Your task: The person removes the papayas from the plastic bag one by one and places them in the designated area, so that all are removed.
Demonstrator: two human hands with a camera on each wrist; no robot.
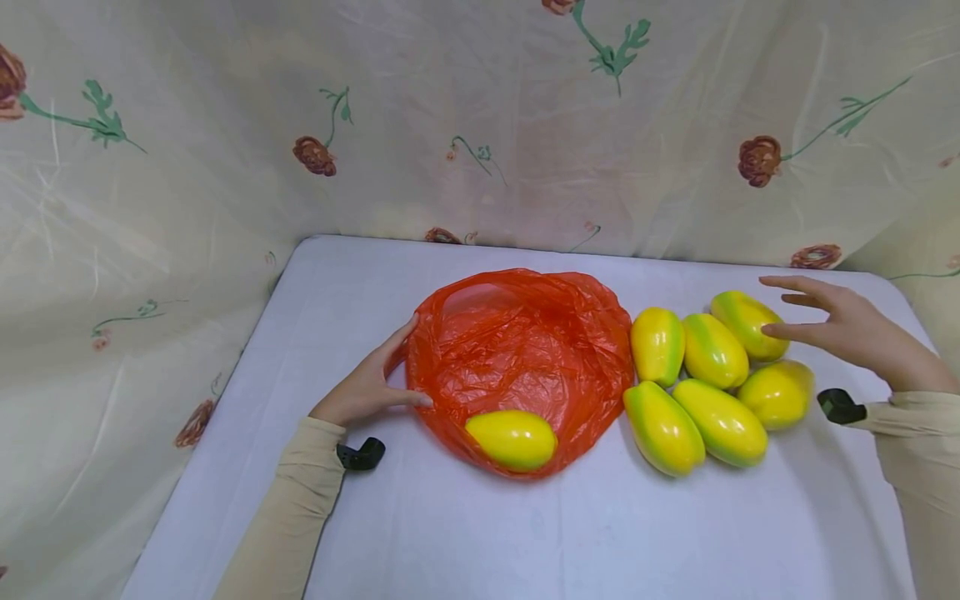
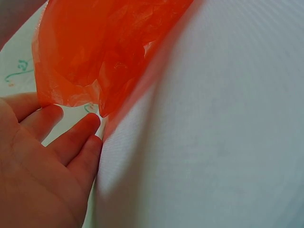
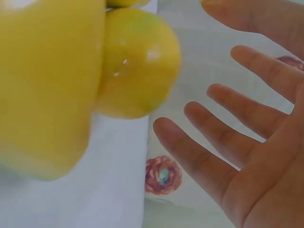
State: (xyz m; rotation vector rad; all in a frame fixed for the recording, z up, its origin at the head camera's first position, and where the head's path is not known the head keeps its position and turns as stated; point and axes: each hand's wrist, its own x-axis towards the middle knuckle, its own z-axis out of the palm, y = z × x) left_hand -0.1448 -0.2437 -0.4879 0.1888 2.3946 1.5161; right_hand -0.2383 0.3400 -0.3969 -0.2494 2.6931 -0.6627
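A red plastic bag (image 1: 517, 358) lies spread with its mouth facing up on the table. One yellow papaya-like fruit (image 1: 513, 440) lies inside, at the bag's near side. My left hand (image 1: 375, 387) touches the bag's left edge, thumb and fingers spread apart; in the left wrist view, its extended fingers (image 2: 78, 137) are beside the red plastic. To the right of the bag sits a group of several yellow-green fruits (image 1: 716, 350). Over the far right fruit (image 1: 750, 325) hovers my right hand (image 1: 847, 321), fingers extended and holding nothing. The right wrist view shows its palm and spread fingers (image 3: 223, 142) apart from the fruit.
A white cloth covers the table (image 1: 465, 533). Behind and to the left hangs a pale curtain (image 1: 525, 125) with printed flowers. A small black device (image 1: 362, 454) is at the left wrist, and another black device (image 1: 842, 407) at the right wrist.
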